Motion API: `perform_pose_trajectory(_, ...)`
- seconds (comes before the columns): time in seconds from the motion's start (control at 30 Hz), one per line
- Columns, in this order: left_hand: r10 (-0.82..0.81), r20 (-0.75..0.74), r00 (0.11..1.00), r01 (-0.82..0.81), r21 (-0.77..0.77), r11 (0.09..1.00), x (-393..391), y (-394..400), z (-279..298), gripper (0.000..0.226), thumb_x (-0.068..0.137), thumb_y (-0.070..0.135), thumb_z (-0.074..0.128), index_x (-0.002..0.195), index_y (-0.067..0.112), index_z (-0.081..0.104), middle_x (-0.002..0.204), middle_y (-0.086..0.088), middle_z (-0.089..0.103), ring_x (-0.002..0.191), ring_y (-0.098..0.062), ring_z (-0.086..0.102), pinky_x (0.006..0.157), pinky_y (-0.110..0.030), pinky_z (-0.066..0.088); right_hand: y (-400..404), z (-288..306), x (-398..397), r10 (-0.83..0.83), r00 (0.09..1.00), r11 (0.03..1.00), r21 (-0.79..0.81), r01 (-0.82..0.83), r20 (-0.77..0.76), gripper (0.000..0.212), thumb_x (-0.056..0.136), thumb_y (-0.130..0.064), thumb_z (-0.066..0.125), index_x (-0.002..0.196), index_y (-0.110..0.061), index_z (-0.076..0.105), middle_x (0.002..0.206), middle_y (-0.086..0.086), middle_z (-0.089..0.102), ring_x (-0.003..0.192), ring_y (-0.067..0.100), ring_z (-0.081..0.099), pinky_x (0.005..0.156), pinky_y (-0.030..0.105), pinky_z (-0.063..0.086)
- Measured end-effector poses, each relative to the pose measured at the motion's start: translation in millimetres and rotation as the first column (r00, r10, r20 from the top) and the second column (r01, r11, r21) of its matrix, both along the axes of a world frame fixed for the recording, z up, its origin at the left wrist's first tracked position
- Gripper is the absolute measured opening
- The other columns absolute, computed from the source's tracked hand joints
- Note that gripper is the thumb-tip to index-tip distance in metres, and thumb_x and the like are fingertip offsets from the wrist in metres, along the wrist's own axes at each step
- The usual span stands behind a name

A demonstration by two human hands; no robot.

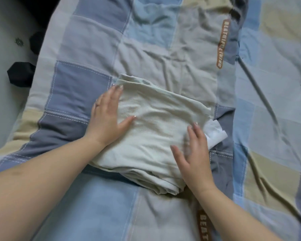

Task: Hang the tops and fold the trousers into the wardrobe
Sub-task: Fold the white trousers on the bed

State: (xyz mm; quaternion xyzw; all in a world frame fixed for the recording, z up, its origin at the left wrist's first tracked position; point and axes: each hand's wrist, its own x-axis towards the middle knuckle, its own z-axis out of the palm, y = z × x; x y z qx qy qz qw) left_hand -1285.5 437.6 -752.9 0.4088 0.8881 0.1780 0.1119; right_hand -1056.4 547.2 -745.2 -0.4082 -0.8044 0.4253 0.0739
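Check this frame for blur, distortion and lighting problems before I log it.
Head view: the right hand is smeared by motion blur, while the left hand and the folded pale garment read sharper. Wide-angle bending curves the checked bedcover at the edges. Light is soft and even, with no glare.

Pale cream trousers (151, 122) folded into a thick squarish bundle w/ layered edges nearest, lying flat mid-bed, white care label sticking out at right.

A bed (80, 94) under a blue, grey and beige checked cover — pale floor (2, 54) at left.
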Motion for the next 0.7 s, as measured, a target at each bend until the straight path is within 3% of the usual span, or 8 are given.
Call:
perform_pose_trajectory(0.1, 0.301, 0.281, 0.911, -0.307, -0.022, 0.951, -11, -19, 15, 0.096, 0.078, 0.051, 0.069, 0.15, 0.015, 0.019, 0.14, -0.009, 0.042, 0.13, -0.026, 0.04, 0.111, -0.039, 0.029, -8, 13, 13, -0.329, 0.943, 0.909, -0.256, 0.33, 0.051, 0.072, 0.088, -0.051, 0.054, 0.146, -0.016, 0.031, 0.145, -0.005, 0.029, 0.135, 0.008, 0.031, 0.112, 0.027, 0.027)
perform_pose_trajectory(0.2, 0.352, 0.428, 0.832, -0.323, -0.14, 0.936, -16, -24, 19, 0.084, 0.074, 0.056, 0.07, 0.142, 0.02, 0.036, 0.125, 0.003, 0.055, 0.114, -0.019, 0.054, 0.096, -0.037, 0.043, -13, 13, 5, -0.482, 0.871, 0.777, -0.411, 0.477, 0.098, 0.044, 0.091, -0.038, 0.057, 0.132, -0.023, 0.05, 0.12, -0.011, 0.054, 0.115, 0.009, 0.05, 0.1, 0.025, 0.036)
perform_pose_trajectory(0.27, 0.371, 0.457, 0.808, -0.318, -0.191, 0.928, -18, -19, 22, 0.064, 0.075, 0.055, 0.07, 0.126, 0.021, 0.052, 0.116, 0.004, 0.062, 0.1, -0.017, 0.06, 0.081, -0.032, 0.046, -10, 8, 1, -0.511, 0.852, 0.731, -0.462, 0.502, 0.119, 0.035, 0.088, -0.041, 0.06, 0.119, -0.025, 0.058, 0.11, -0.014, 0.061, 0.108, 0.009, 0.055, 0.096, 0.029, 0.042)
perform_pose_trajectory(0.33, 0.421, 0.546, 0.724, -0.329, -0.263, 0.907, -21, -13, 27, 0.057, 0.07, 0.059, 0.073, 0.111, 0.021, 0.062, 0.102, 0.006, 0.067, 0.088, -0.015, 0.064, 0.074, -0.03, 0.049, -3, 2, -2, -0.5, 0.85, 0.703, -0.495, 0.511, 0.166, 0.037, 0.082, -0.045, 0.065, 0.111, -0.024, 0.056, 0.107, -0.013, 0.061, 0.105, 0.011, 0.056, 0.094, 0.03, 0.043)
perform_pose_trajectory(0.43, 0.443, 0.743, 0.502, -0.28, -0.345, 0.896, -26, -10, 36, 0.081, 0.039, 0.066, 0.081, 0.105, 0.022, 0.069, 0.098, 0.001, 0.074, 0.087, -0.022, 0.071, 0.082, -0.036, 0.056, 5, -3, -6, -0.442, 0.862, 0.669, -0.549, 0.502, 0.25, 0.07, 0.064, -0.055, 0.073, 0.121, -0.02, 0.056, 0.117, -0.006, 0.063, 0.109, 0.018, 0.058, 0.1, 0.039, 0.045)
perform_pose_trajectory(0.5, 0.428, 0.798, 0.424, -0.235, -0.36, 0.903, -24, -10, 45, 0.096, 0.021, 0.062, 0.087, 0.105, 0.02, 0.069, 0.096, 0.0, 0.075, 0.087, -0.023, 0.072, 0.08, -0.035, 0.056, 9, 1, -7, -0.449, 0.86, 0.619, -0.609, 0.496, 0.244, 0.075, 0.059, -0.052, 0.078, 0.123, -0.02, 0.057, 0.117, -0.003, 0.064, 0.107, 0.02, 0.06, 0.099, 0.041, 0.047)
perform_pose_trajectory(0.6, 0.399, 0.801, 0.446, -0.253, -0.315, 0.915, -16, -15, 62, 0.096, 0.015, 0.061, 0.088, 0.101, 0.022, 0.069, 0.092, 0.004, 0.076, 0.085, -0.017, 0.073, 0.073, -0.031, 0.055, 13, 14, -4, -0.476, 0.855, 0.587, -0.651, 0.482, 0.204, 0.052, 0.07, -0.039, 0.08, 0.114, -0.02, 0.059, 0.111, -0.004, 0.065, 0.103, 0.019, 0.061, 0.096, 0.04, 0.049)
perform_pose_trajectory(0.7, 0.384, 0.807, 0.448, -0.307, -0.265, 0.914, 0, -27, 90, 0.076, 0.037, 0.054, 0.085, 0.104, 0.022, 0.069, 0.094, 0.006, 0.075, 0.085, -0.015, 0.072, 0.071, -0.03, 0.056, 14, 43, 8, -0.454, 0.873, 0.595, -0.668, 0.447, 0.18, 0.056, 0.066, -0.044, 0.081, 0.111, -0.02, 0.058, 0.109, -0.006, 0.065, 0.102, 0.018, 0.061, 0.095, 0.042, 0.049)
